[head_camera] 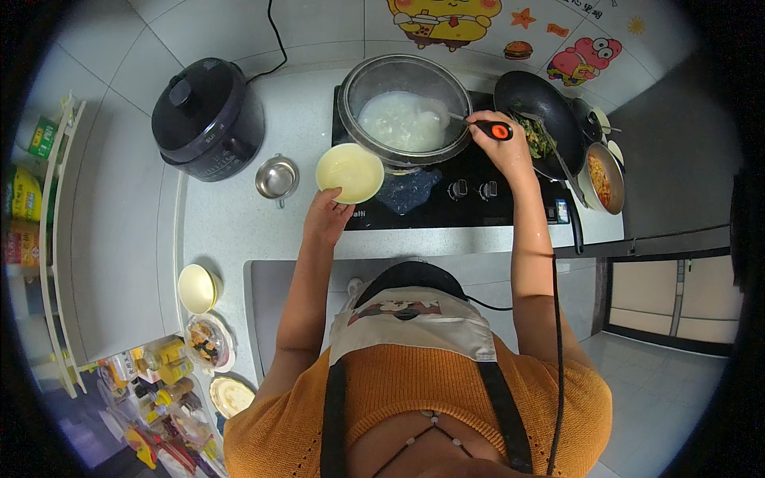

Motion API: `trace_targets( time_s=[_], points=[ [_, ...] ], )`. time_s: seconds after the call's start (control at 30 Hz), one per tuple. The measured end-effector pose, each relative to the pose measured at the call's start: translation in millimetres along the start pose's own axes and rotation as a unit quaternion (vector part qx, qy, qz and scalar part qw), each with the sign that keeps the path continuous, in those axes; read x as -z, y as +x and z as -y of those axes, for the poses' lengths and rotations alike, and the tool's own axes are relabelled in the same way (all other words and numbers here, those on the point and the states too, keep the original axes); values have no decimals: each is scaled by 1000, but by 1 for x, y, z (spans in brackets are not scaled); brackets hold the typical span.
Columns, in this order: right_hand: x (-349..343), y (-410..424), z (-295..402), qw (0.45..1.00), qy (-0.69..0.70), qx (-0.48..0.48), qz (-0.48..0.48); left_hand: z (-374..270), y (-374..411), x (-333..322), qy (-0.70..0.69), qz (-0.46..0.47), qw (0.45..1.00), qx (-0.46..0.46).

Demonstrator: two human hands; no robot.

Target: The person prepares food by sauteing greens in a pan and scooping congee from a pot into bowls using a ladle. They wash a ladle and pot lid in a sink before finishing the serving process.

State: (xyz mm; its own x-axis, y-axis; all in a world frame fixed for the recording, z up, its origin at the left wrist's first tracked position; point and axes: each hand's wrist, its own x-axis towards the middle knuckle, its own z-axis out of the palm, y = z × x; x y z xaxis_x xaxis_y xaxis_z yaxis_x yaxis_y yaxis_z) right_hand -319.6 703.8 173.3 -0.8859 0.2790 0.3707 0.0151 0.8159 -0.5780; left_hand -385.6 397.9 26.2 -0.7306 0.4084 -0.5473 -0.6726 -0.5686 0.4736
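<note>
In my left hand [327, 218] is a pale yellow bowl [352, 170], gripped by its near rim just left of a large metal pot [412, 158]. Pale, cloudy liquid with white bits [397, 122] stands in the pot. My right hand [502, 134] grips the black handle of a ladle [495, 129], which has an orange-red spot at its end. The ladle's head lies in the liquid at the pot's right side, partly blurred. A thin layer of pale liquid seems to lie in the bowl.
The pot stands on a black gas cooktop [418, 215]. To its right are a wok [508, 89] with cooked greens and a spatula, and a pan [615, 194] of reddish food. A small steel cup [277, 178] and an electric pressure cooker [206, 119] stand left; stacked bowls [197, 290] sit nearer me.
</note>
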Motion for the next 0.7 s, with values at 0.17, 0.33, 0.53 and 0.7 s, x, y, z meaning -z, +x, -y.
trace_targets(
  time_s=[0.17,0.33,0.53,0.7],
  points=[
    [13,6,-6,983,125,-122,55,1,-6,-5,1,27,1000,-10],
    [-13,3,-29,924,305,-229,38,4,0,-2,-1,26,999,-22],
    [-58,-5,-25,856,412,-308,-51,4,1,-1,14,23,999,-32],
    [-53,-5,-19,847,421,-307,-111,-2,-9,-9,24,26,999,-34]
  ],
)
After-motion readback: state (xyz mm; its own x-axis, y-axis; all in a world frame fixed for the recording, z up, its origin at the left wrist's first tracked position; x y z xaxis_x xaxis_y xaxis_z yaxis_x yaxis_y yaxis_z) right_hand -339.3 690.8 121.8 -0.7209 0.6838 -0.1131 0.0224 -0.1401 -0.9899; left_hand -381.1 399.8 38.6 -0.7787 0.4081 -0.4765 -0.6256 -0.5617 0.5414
